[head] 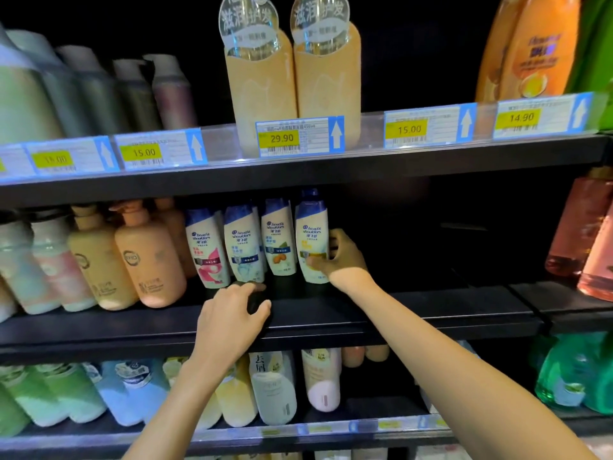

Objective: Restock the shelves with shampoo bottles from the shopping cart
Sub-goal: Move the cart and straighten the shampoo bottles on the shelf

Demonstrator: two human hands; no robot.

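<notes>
**Shampoo bottle (311,240), white glossy plastic with blue cap and yellow label, gripped at the row's end**

Head view: the bottle stood on the black metal middle shelf (431,313), at the right end of a row, just beside three matching white bottles (243,247). The right hand (341,254) wrapped its lower right side, thumb pressed across the label. The left hand (229,317) curled over a small dark rounded object (256,302) at the shelf's front edge; what it was could not be told. The slim, tall, slick-sided bottle leaned slightly. A careless release or sideways nudge could likely tip it into its neighbours and topple the row.
</notes>
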